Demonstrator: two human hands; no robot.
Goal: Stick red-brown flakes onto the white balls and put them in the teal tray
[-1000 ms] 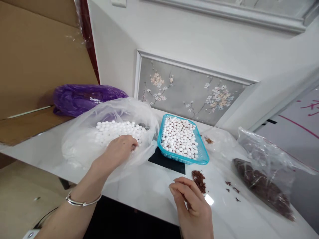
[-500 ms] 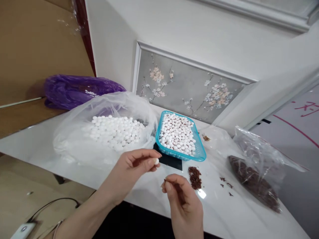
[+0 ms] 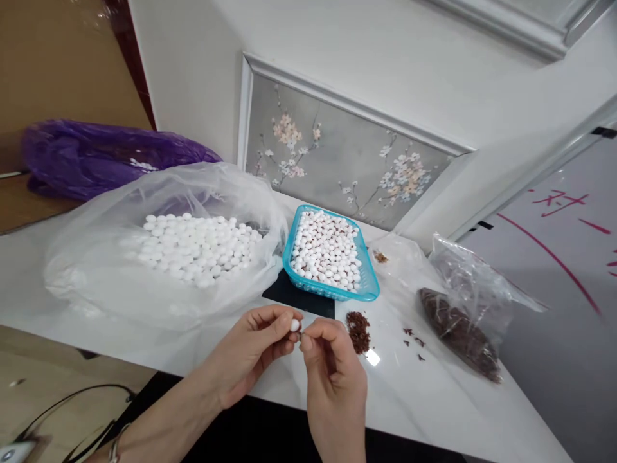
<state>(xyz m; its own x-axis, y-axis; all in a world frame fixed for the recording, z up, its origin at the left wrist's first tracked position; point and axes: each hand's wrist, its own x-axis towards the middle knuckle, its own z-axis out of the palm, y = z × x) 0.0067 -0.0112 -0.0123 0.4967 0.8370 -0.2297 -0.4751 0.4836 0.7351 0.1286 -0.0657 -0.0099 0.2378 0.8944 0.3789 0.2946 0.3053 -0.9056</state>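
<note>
My left hand (image 3: 255, 344) is closed, pinching a small white ball (image 3: 294, 325) between thumb and fingers. Right beside it, my right hand (image 3: 336, 379) is closed too, its thumb and forefinger pinched on a tiny dark brown piece (image 3: 301, 333), mostly hidden, at the ball's side. Just beyond the hands stands a blue plastic basket (image 3: 371, 283) filled with similar white balls, brown bits showing among them. A pile of reddish-brown pieces (image 3: 358, 331) lies on the table to the right of my right hand.
On the left a clear plastic bag (image 3: 106, 257) holds many white balls, with a purple bag (image 3: 72, 157) behind it. To the right lie a few loose brown pieces (image 3: 408, 332) and a clear bag of brown material (image 3: 460, 334). The wall closes off the white table's (image 3: 400, 399) back.
My hands have come together, so the right fingertips now meet the white ball in my left hand. The view has shifted, moving the scene left and slightly up.
</note>
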